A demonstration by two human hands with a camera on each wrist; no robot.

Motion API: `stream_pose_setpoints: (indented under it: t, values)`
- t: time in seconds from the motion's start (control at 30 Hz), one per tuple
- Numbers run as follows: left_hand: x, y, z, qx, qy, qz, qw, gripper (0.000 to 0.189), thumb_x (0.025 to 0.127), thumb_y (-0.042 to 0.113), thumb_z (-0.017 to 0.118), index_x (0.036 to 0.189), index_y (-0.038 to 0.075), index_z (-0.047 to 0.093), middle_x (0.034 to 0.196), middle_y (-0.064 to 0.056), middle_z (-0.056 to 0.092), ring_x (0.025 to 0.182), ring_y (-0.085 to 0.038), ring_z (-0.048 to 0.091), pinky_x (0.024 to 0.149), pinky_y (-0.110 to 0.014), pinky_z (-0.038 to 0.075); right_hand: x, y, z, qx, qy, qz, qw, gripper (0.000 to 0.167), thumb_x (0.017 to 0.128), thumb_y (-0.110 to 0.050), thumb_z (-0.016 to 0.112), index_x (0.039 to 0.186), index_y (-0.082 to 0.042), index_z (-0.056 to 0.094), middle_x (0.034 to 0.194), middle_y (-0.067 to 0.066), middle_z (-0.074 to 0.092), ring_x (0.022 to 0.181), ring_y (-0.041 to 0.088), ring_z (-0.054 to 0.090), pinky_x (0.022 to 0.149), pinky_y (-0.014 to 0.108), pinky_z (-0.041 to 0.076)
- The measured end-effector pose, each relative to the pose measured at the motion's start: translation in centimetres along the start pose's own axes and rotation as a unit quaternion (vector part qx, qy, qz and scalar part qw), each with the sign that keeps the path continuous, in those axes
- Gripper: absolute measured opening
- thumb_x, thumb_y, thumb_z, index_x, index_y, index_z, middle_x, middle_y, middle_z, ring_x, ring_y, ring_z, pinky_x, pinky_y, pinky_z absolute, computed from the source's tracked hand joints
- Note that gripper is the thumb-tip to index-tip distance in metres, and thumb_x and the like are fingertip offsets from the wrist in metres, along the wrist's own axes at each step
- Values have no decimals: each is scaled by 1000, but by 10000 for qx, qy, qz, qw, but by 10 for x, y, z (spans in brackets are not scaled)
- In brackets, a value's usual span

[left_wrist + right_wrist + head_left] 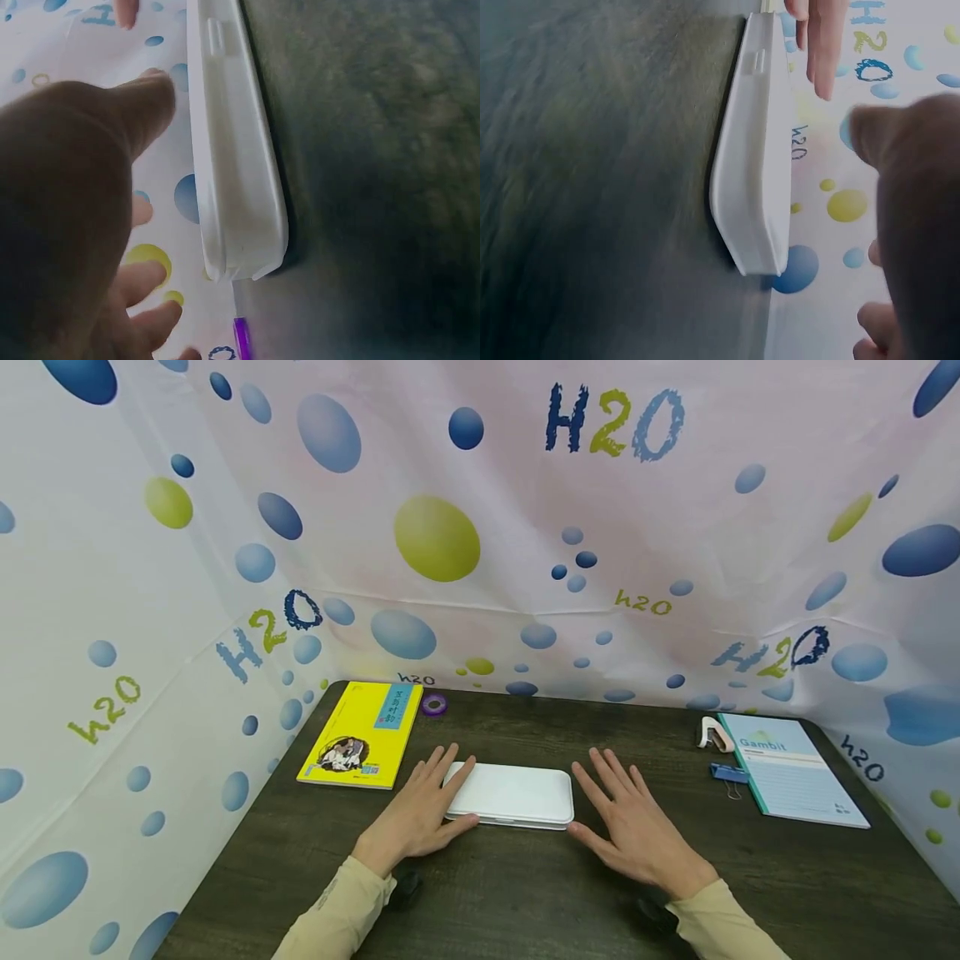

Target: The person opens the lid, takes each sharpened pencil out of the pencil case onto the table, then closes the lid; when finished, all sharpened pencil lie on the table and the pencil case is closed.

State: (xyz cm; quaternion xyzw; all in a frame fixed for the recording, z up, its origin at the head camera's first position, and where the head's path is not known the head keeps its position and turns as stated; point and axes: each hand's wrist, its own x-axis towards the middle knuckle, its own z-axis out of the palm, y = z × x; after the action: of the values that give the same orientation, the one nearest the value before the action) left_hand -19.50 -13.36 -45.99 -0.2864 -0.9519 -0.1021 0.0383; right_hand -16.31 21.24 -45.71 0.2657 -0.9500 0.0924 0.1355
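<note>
A flat white plastic case (513, 793) with rounded corners lies shut on the dark table, a small latch on its near side. My left hand (427, 810) is at the case's left end, fingers straight and spread, overlapping its corner in the head view. Just off the right end is my right hand (630, 818), fingers also spread and holding nothing. In the left wrist view the side wall of the case (244, 150) stands close to the left thumb (146, 109). The right wrist view shows the case (750, 157) beside the right thumb (885, 139).
A yellow book (367, 735) lies at the back left, with a purple tape roll (434, 704) beside it. At the right are a notebook (802, 777), a white stapler-like object (714, 735) and a blue binder clip (728, 773). A printed curtain (510, 652) borders the table (517, 893).
</note>
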Motion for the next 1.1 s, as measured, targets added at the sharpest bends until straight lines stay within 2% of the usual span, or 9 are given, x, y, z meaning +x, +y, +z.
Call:
stream_pose_setpoints:
  t: [0.13,0.33,0.47,0.6,0.67,0.77,0.9,1.1]
  values:
    - [6,-1,1,-360,-97,53,9993,81,97,60,50,161,18,20,165,-16,15,151,-34,14,119,-51,22,8,-5,7,228,-230,-149,9994,84,95,-65,51,160,-21,22,165,13,12,152,34,9,114,65,20]
    - [12,-1,8,-634,-201,74,9978,81,97,56,54,160,15,24,164,-18,18,150,-37,17,118,-52,24,21,-11,16,418,-336,-286,9982,85,94,-65,53,159,-17,27,165,14,15,151,36,14,114,64,22]
    - [14,-3,11,-755,-397,-84,9963,85,94,59,57,159,15,25,165,-16,15,150,-37,15,118,-51,23,26,-13,22,635,-464,-394,9961,86,93,-60,59,158,-15,28,164,16,15,150,37,16,114,63,23]
    - [15,-7,14,-952,-572,-262,9935,91,90,60,64,160,19,24,166,-13,13,151,-34,16,116,-51,28,28,-13,28,691,-668,-438,9944,87,93,-55,63,159,-14,26,164,19,16,150,37,17,114,61,25]
    - [16,-10,17,-1075,-619,-326,9917,92,88,57,68,160,21,25,166,-12,13,150,-33,20,114,-50,32,27,-12,31,710,-722,-466,9938,85,93,-53,64,159,-14,27,163,20,19,149,36,19,114,60,27]
    - [18,-14,18,-1290,-554,-350,9895,90,85,51,75,158,22,30,163,-15,20,144,-35,33,111,-51,37,27,-11,34,737,-699,-538,9934,80,94,-50,64,157,-13,31,162,20,22,148,36,23,112,58,31]
    - [19,-20,16,-1534,-302,-186,9875,86,82,44,80,154,19,40,152,-16,37,131,-34,48,106,-50,43,28,-9,36,762,-503,-663,9936,74,94,-46,66,154,-11,39,160,21,27,146,37,29,110,57,34]
    - [21,-28,17,-1806,-78,95,9835,81,79,39,85,148,15,48,139,-7,50,122,-24,52,106,-43,44,29,-4,36,680,-279,-792,9941,71,92,-42,70,151,-11,45,155,25,34,139,39,41,103,53,45]
